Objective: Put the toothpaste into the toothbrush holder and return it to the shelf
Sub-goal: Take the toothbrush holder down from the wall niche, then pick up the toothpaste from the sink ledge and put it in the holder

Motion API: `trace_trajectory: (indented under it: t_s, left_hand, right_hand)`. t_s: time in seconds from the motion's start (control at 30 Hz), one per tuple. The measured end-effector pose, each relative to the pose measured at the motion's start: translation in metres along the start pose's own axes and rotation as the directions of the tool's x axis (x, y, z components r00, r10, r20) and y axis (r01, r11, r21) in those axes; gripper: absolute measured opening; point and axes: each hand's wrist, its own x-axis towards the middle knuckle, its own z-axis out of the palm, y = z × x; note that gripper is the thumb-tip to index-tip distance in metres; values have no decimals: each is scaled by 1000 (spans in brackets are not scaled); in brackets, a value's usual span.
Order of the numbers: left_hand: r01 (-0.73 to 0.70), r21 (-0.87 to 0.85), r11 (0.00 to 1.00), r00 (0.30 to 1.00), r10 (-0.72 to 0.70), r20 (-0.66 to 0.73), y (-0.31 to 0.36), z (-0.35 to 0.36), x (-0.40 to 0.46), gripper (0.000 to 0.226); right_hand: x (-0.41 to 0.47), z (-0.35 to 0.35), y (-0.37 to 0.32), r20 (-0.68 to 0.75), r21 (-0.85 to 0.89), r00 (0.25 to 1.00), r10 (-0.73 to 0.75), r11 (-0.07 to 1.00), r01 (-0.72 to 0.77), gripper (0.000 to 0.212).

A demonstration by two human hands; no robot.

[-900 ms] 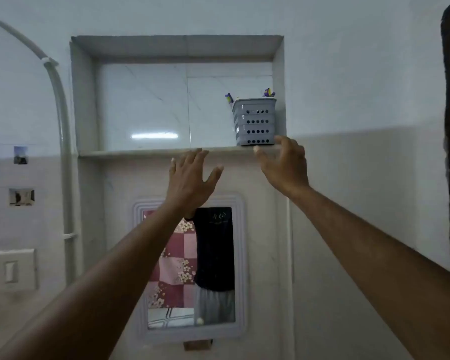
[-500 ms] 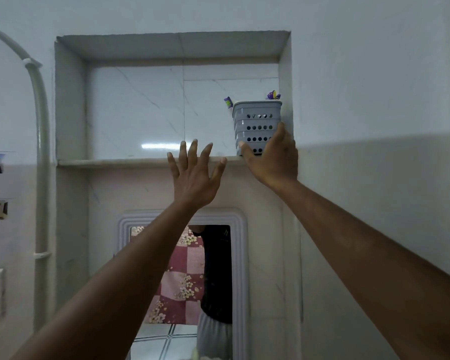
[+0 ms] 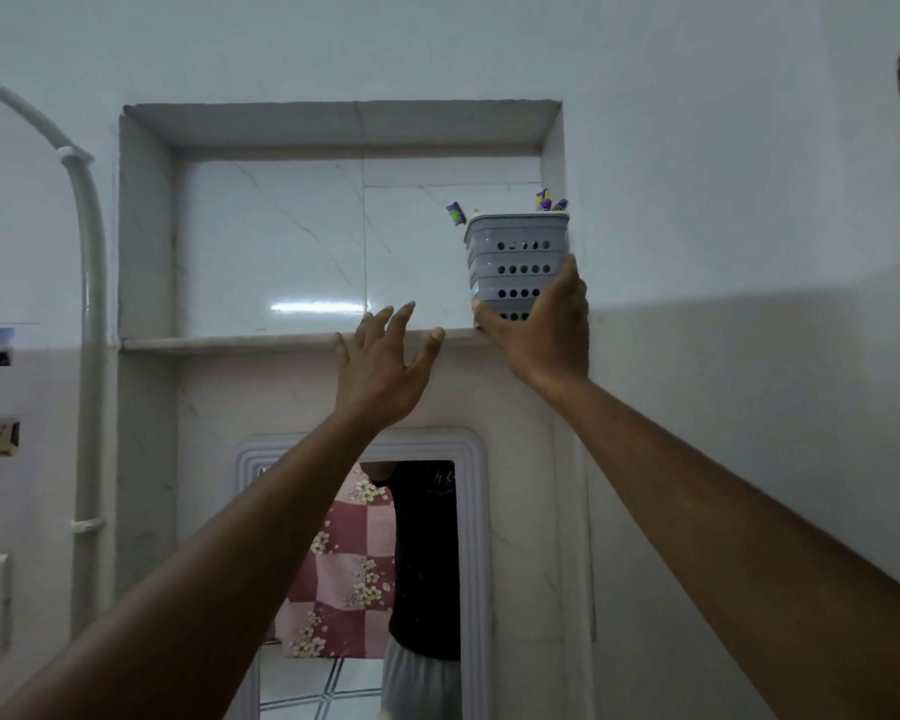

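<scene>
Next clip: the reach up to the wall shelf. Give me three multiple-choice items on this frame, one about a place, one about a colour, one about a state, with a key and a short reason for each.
1. Where on the shelf does the toothbrush holder stand?
A. the left end
B. the middle
C. the right end, by the niche's side wall

2. What colour is the holder?
A. light grey
B. red
C. black

3. What is the left hand doing?
A. gripping the holder
B. raised open below the shelf edge, fingers spread, holding nothing
C. pressing the wall switch

Key:
1 C, the holder sits against the right wall of the niche.
2 A, its perforated sides are pale grey.
3 B, the left hand is empty with splayed fingers, while the right hand wraps the holder's lower part.
</scene>
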Motion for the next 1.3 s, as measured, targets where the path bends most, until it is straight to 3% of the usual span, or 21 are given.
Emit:
trace_trajectory:
  t_s: [0.2, 0.37, 0.53, 0.63, 0.97, 1.13, 1.3]
  left_hand:
    - [-23, -118, 993, 998, 15, -69, 13, -34, -29, 69]
    - [-51, -140, 989, 999, 49, -21, 11, -57, -77, 68]
    - [21, -210, 977, 990, 9, 142, -20, -55, -159, 61]
    - [91, -222, 971, 960, -27, 277, -42, -44, -224, 69]
    - [428, -184, 885, 771, -251, 586, -99, 3, -438, 45]
    - [586, -121, 801, 696, -421, 582, -127, 29, -511, 33]
    - [734, -11, 679, 577, -614, 539, -158, 45, -583, 10]
  right_hand:
    - [-32, -38, -24, -120, 113, 992, 40, 993, -26, 143]
    - [-104, -64, -27, -65, 137, 995, 70, 989, -61, 128]
    - [-205, -74, -12, 25, 111, 979, 200, 973, -202, 127]
    - [-268, -77, 0, 76, 73, 947, 311, 946, -316, 127]
    - [-462, -86, 77, 274, -64, 750, 602, 789, -611, 124]
    - [-537, -90, 133, 399, -236, 590, 702, 700, -674, 113]
    - [-595, -87, 172, 442, -479, 466, 766, 641, -600, 121]
